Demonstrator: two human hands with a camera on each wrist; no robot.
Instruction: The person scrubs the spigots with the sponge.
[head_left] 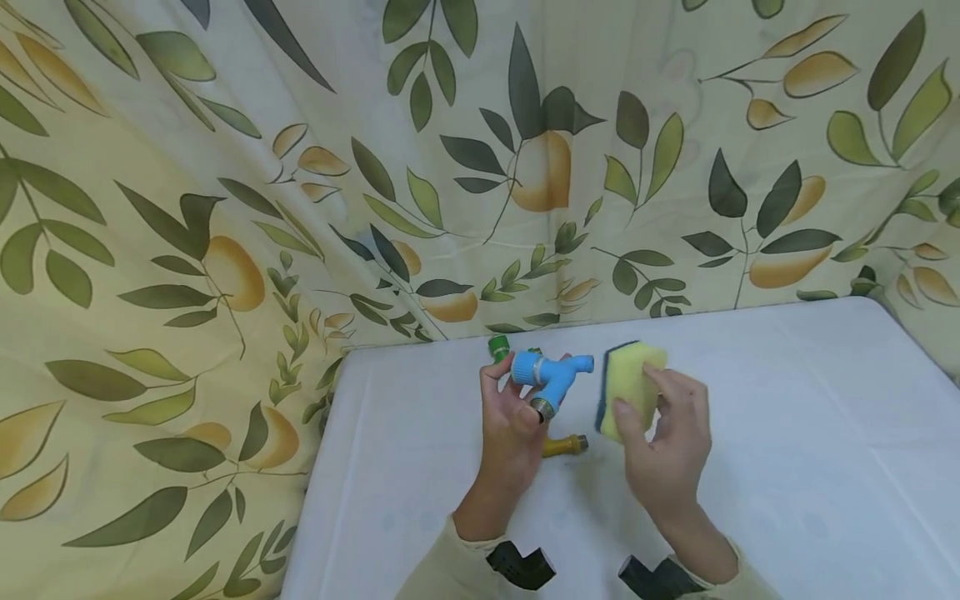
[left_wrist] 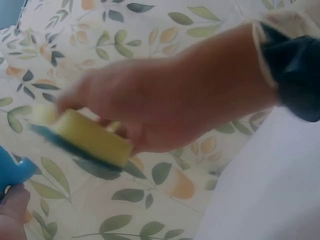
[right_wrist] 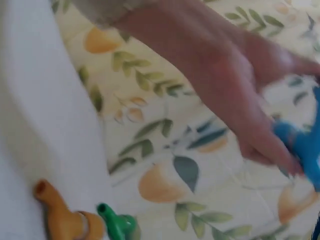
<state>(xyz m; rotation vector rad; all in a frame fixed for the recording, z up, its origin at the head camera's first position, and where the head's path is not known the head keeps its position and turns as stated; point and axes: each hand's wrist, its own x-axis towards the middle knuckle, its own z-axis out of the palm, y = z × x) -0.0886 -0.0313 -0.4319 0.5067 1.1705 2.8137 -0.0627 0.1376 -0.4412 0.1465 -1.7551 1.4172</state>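
My left hand (head_left: 510,446) is clamped on a blue tap (head_left: 557,380), thumb on the near side by its threaded end, and the thumb and fingers of my right hand (head_left: 673,437) pinch a sponge (head_left: 634,387). Both things are held up above the white table (head_left: 795,450), side by side, a small gap between them. The tap's long axis runs nearly level across my view: the ribbed end points left, the narrow nozzle points right towards the sponge, and the threaded metal end angles down and slightly left, towards me. The sponge stands with its long axis roughly up and down, slightly tilted; its yellow face is turned to me and its dark scouring layer faces left, to the tap. I count three taps in all: one blue in my grip, one orange tap (right_wrist: 62,217) and one green tap (right_wrist: 115,223) on the table, these two close together. From above, the orange one shows partly past my left wrist, its metal end pointing right; the green one is mostly hidden behind my hand and the blue tap. There is one sponge, and one leaf-print cloth (head_left: 480,275) behind the table.
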